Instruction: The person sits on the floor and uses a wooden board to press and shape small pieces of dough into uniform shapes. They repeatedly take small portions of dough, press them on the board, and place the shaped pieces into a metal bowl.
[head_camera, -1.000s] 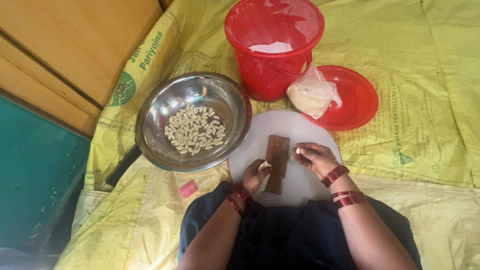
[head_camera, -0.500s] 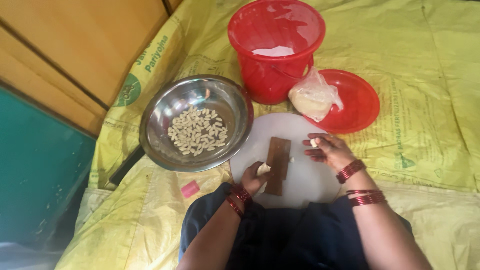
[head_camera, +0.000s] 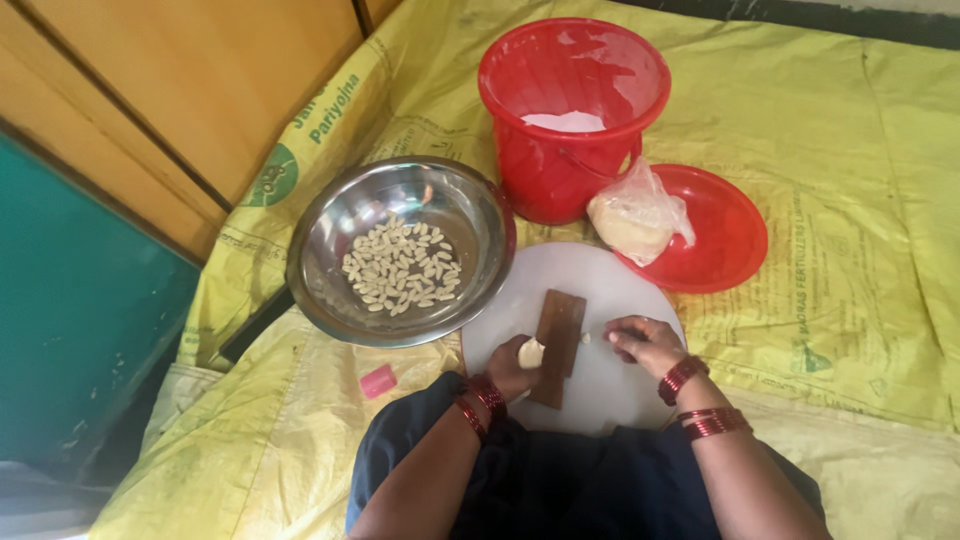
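Observation:
A round white board (head_camera: 600, 390) lies in front of me with a brown ridged wooden strip (head_camera: 557, 345) on it. My left hand (head_camera: 512, 367) holds a small lump of pale dough (head_camera: 531, 352) against the strip's left edge. My right hand (head_camera: 645, 345) rests on the board just right of the strip, fingers pinched by a tiny dough piece (head_camera: 586, 338). A steel bowl (head_camera: 330, 300) to the left holds several small shaped dough pieces (head_camera: 402, 265).
A red bucket (head_camera: 560, 170) with white flour stands beyond the board. A red plate (head_camera: 725, 245) to its right carries a bag of dough (head_camera: 635, 218). Yellow printed sacks (head_camera: 850, 250) cover the floor. A wooden panel (head_camera: 180, 90) and teal surface (head_camera: 70, 350) lie left.
My right hand has come back from the board's right side to just beside the wooden strip. My left hand stays at the strip with the dough lump.

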